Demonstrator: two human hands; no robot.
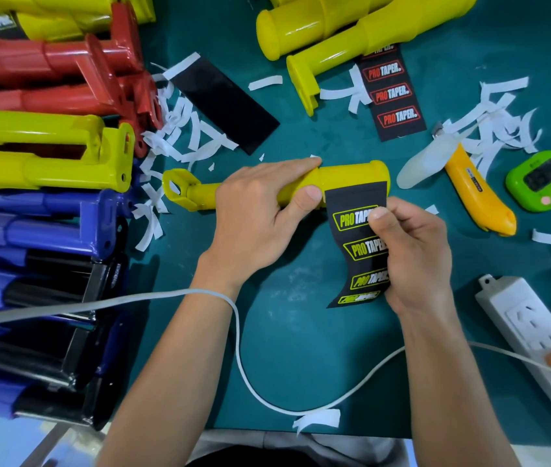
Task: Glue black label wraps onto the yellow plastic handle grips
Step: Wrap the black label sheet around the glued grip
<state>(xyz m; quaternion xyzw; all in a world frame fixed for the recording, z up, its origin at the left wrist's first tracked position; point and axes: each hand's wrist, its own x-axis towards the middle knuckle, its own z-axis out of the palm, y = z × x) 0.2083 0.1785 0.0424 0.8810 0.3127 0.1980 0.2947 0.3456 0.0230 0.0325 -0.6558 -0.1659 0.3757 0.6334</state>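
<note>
Yellow handle grip [351,175]: lies crosswise on the middle of the green tabletop [301,332]. Glossy moulded plastic, with a round barrel, a raised end collar, a narrower neck and a pierced lug at the left end.
Black label wrap [355,244]: top edge lies against the barrel and the rest hangs loose and wavy toward the person. Thin, matte, flexible sheet with four rows of yellow-green and white logos.
Left hand [260,210]: curled over the grip's neck, thumb tip pressed just beside the wrap's top corner.
Right hand [415,254]: pinches the wrap's right edge between thumb and curled fingers.
Progress, this piece: judged early. Only the leading edge looks seated, so rolling it round and smoothing it are left. Cannot tell whether it has bonded.
Likely finished: blue grips [31,288] stacked at left, banded in shiny black.
Waiting: bare yellow grips [351,28] at top, with a red-print label [392,96] beside them.
Litter: curled white paper strips [179,129], probably peeled backing.
Tools: yellow utility knife [476,193], green timer [544,180].
</note>
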